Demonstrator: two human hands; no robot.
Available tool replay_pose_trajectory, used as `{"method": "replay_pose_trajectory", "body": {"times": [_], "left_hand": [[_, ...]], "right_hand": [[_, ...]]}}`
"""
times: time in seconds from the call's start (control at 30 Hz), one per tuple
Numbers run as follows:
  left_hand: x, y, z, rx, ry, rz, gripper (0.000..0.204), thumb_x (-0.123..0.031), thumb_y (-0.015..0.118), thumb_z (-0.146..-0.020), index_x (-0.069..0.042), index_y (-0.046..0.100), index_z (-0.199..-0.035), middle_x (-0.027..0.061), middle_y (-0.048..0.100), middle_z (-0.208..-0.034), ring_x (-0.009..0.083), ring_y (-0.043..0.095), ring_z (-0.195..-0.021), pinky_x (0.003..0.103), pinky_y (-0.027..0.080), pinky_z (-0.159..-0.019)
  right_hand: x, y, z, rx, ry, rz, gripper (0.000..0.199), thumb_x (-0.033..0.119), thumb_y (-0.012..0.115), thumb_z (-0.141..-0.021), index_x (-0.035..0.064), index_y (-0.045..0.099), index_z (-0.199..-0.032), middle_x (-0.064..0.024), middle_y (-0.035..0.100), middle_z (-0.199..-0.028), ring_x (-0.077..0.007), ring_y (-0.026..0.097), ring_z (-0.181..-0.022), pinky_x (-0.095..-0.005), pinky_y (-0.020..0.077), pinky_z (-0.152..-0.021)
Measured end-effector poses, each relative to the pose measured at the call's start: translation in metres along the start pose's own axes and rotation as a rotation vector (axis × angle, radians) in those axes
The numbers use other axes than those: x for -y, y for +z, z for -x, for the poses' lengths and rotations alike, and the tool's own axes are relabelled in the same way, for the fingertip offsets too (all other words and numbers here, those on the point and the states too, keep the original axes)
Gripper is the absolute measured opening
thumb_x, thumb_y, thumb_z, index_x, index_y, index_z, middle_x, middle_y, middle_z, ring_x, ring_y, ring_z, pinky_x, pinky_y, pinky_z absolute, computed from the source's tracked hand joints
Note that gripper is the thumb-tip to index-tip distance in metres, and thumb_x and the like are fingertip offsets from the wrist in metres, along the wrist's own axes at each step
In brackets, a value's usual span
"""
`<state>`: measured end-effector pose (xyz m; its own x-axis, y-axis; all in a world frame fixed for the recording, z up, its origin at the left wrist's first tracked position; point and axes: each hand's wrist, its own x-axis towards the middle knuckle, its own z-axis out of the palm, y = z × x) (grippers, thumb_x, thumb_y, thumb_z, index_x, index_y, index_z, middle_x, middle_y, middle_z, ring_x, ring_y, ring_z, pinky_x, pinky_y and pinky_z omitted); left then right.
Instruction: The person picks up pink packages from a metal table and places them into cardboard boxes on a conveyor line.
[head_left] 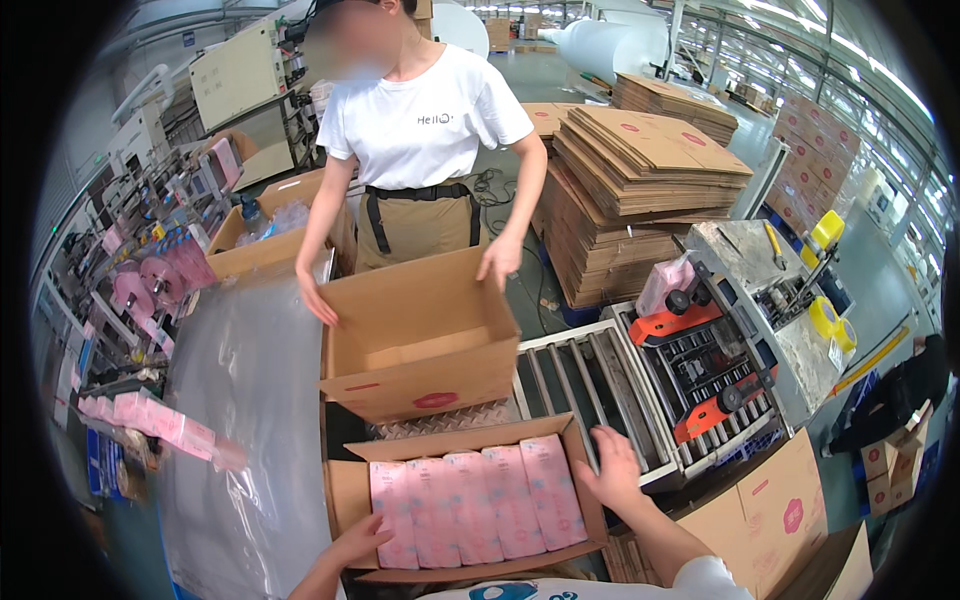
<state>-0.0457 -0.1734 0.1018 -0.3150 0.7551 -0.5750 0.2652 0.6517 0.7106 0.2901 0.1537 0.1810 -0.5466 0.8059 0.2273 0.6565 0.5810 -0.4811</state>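
Observation:
Close in front of me is an open cardboard box (348, 492) with its flaps spread, filled with a row of several pink plastic-wrapped packs (470, 508). My left hand (358, 543) is over the box's near left corner, fingers stretched toward the leftmost pack; whether they touch it I cannot tell. At the box's right edge is my right hand (612, 472), fingers apart and holding nothing, its thumb near the right flap. Beyond the packed box, a co-worker in a white T-shirt holds an empty open carton (430, 385) by its two sides, tilted toward me.
A grey metal table (245, 420) runs along the left, with pink packs (165, 425) on a conveyor beyond it. To the right are a roller conveyor (575, 375) and a taping machine (705, 370) with orange parts. Flattened cartons (640, 165) are piled behind; more cardboard (765, 510) stands at the near right.

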Motion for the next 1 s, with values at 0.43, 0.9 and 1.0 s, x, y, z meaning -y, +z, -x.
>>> {"method": "replay_pose_trajectory", "body": {"times": [0.43, 0.9, 1.0], "left_hand": [[-0.029, 0.092, 0.024, -0.413, -0.307, 0.934, 0.029, -0.028, 0.055, -0.085, -0.004, 0.058, -0.102, 0.0123, 0.066, -0.098, 0.0215, 0.062, -0.094, 0.034, 0.043, -0.084], [-0.029, 0.103, -0.006, -0.986, 0.272, 0.003, 0.036, -0.018, 0.059, -0.084, 0.001, 0.048, -0.114, 0.0141, 0.058, -0.110, 0.0242, 0.057, -0.099, 0.036, 0.043, -0.089], [0.004, 0.075, -0.035, -0.733, 0.237, 0.213, 0.065, -0.016, 0.061, -0.082, 0.006, 0.028, -0.133, 0.0216, 0.041, -0.129, 0.0321, 0.042, -0.117, 0.041, 0.033, -0.100]], "right_hand": [[-0.083, -0.006, -0.025, 0.682, 0.068, 0.298, 0.036, 0.039, 0.049, -0.080, 0.0105, 0.070, -0.081, -0.0164, 0.066, -0.085, -0.0328, 0.064, -0.085, -0.0430, 0.0504, -0.077], [-0.120, -0.012, 0.013, 0.790, 0.259, 0.578, 0.040, 0.038, 0.052, -0.079, 0.0064, 0.068, -0.097, -0.0153, 0.065, -0.102, -0.0313, 0.063, -0.095, -0.0397, 0.0494, -0.084], [-0.098, 0.041, 0.037, 0.753, 0.195, 0.369, 0.038, 0.040, 0.048, -0.084, 0.0116, 0.064, -0.103, -0.0151, 0.064, -0.102, -0.0318, 0.062, -0.094, -0.0425, 0.0486, -0.082]]}}
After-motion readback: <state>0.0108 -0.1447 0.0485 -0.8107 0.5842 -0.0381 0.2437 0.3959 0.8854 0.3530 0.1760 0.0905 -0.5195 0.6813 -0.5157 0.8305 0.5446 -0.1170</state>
